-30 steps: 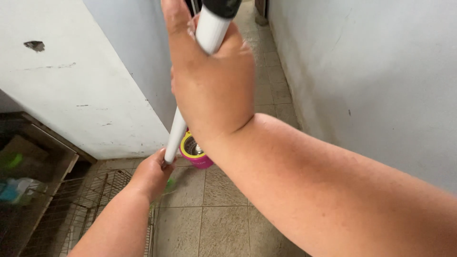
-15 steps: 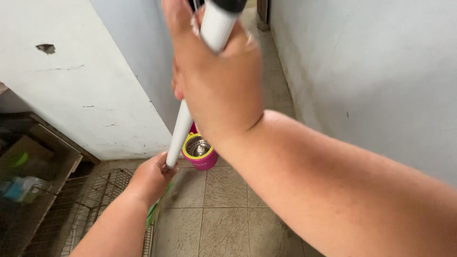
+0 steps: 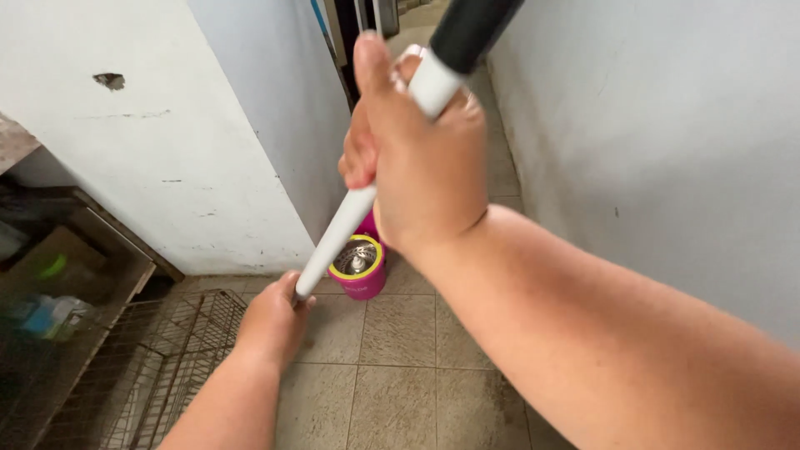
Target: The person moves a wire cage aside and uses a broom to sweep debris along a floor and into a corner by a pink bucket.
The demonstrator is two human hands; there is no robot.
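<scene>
Right hand point(image 3: 425, 158) nearest camera, clamped around upper part of white pole point(image 3: 350, 221), just below its black grip point(image 3: 471, 29). Left hand point(image 3: 273, 321) lower down, closed on pole's bottom stretch. Pole slants from top right down to left. Wire rack point(image 3: 158, 367) on tiled floor point(image 3: 400, 375) left of pole. Pink bucket point(image 3: 360, 268) with yellow rim and metal basket stands beyond pole, on floor between white walls.

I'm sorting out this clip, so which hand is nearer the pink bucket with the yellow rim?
Left. The left hand grips the white pole low, just beside the pink bucket; the right hand grips it higher, above the bucket.
</scene>
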